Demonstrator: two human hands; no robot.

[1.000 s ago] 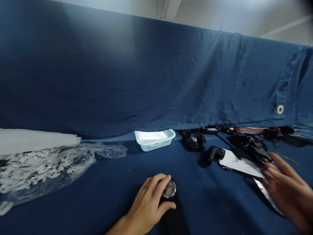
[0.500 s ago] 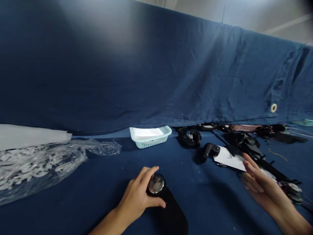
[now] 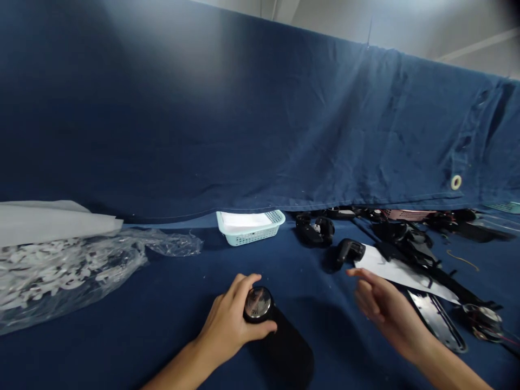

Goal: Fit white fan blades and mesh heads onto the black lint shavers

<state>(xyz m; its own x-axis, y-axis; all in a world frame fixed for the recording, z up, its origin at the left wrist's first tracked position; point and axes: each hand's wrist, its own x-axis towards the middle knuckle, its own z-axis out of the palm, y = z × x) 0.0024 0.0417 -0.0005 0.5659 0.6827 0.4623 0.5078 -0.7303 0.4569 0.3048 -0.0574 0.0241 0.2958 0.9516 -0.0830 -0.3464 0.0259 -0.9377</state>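
My left hand is closed around the head of a black, long-bodied device lying on the blue cloth. A round shiny metal cap with small holes shows between its thumb and fingers. My right hand is raised over the cloth to the right of the device and apart from it. Its index finger points left and the other fingers are curled in. Whatever those curled fingers may hold is hidden. Nearest to it are a white sheet and a black curved part.
A pale green basket with white lining stands at the back. Clear plastic with white pieces lies left. Rightward are a long shiny-edged tray, a round wired part and several black parts. A blue curtain hangs behind.
My right hand has moved left, away from the parts on the right, and its fingers have curled in. The long tray has come into sight. My left hand keeps its hold.
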